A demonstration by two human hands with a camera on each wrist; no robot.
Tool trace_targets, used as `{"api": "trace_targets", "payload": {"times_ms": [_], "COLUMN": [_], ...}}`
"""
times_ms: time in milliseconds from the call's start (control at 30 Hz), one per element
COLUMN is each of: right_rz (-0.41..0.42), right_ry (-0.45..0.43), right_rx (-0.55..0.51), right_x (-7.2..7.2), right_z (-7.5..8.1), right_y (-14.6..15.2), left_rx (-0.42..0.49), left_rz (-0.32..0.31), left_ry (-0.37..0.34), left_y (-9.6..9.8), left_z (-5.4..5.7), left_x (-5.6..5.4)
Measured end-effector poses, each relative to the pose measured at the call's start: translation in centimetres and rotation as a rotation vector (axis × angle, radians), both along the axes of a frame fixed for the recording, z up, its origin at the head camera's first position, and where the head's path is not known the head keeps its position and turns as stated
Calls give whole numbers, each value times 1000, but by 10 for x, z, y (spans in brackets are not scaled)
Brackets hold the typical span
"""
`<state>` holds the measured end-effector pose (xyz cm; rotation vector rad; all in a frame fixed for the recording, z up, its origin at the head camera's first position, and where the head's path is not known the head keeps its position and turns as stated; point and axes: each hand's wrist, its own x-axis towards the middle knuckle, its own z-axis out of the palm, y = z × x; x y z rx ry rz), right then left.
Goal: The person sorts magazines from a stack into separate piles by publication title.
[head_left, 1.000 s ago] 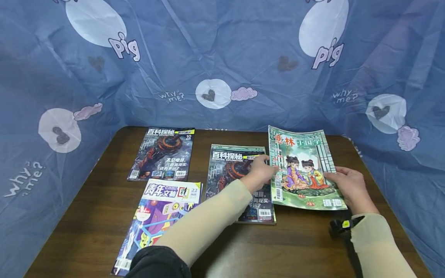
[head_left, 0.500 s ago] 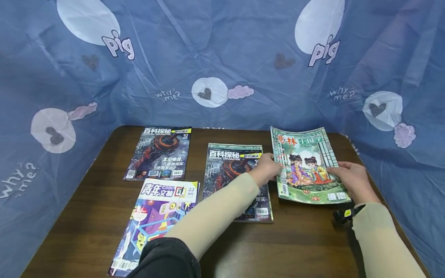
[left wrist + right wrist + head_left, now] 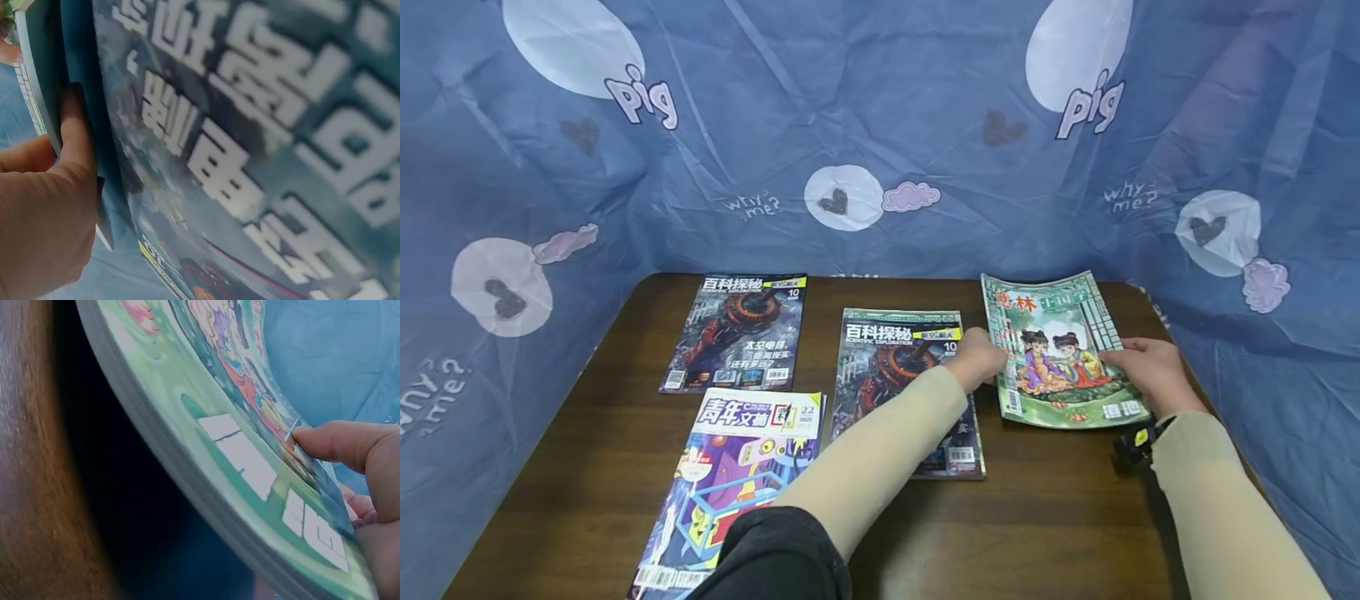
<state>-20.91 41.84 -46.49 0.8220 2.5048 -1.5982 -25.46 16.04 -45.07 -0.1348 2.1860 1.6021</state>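
Observation:
A green magazine (image 3: 1060,354) with two cartoon figures on its cover is held by both hands at the right of the table. My left hand (image 3: 979,358) pinches its left edge, with thumb and fingers on either side in the left wrist view. At the right edge, my right hand (image 3: 1153,375) grips with the thumb (image 3: 325,440) on the cover. The magazine bows, and a dark gap shows under its near edge in the right wrist view. Just left lies a dark science magazine (image 3: 880,367) on top of a green-edged one, partly hidden by my left forearm.
Another dark science magazine (image 3: 737,333) lies at the back left of the wooden table (image 3: 1037,533). In front of it is a purple and white magazine (image 3: 752,450), partly covered by my left sleeve. A blue printed cloth (image 3: 865,100) hangs behind and beside the table.
Both hands have carried the green magazine slightly to the right and away from me relative to the table. Its near edge has shifted farther back. The other magazines stay where they were.

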Motion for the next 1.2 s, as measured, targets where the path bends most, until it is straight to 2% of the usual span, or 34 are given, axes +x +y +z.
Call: {"api": "trace_targets", "payload": {"times_ms": [133, 200, 300, 400, 600, 733, 867, 1000, 1100, 1200], "right_rz": [1, 3, 12, 20, 44, 50, 47, 39, 29, 26], "right_ry": [-11, -11, -9, -5, -15, -14, -13, -9, -4, 16], "right_rx": [13, 19, 30, 68, 197, 262, 286, 277, 257, 236], "right_x": [-5, -6, -7, -9, -12, -11, -10, -8, -6, -5], "right_z": [-3, -5, -5, -5, -1, 0, 0, -1, -1, -1], "right_y": [2, 3, 4, 3, 1, 0, 1, 4, 4, 2], "left_rx": [-153, -217, -279, -295, -234, -227, -282, -380, -461, -526], "left_rz": [-47, -71, -97, -105, -97, -116, -182, -288, -342, -364], "left_ry": [37, 78, 127, 148, 112, 113, 160, 219, 297, 373], "left_y": [1, 2, 3, 4, 3, 3, 2, 2, 1, -2], "left_z": [-4, -5, -8, -9, -10, -10, -8, -5, -2, 1], "left_x": [-5, -7, -7, -6, -6, -6, -4, -2, 0, 3]}}
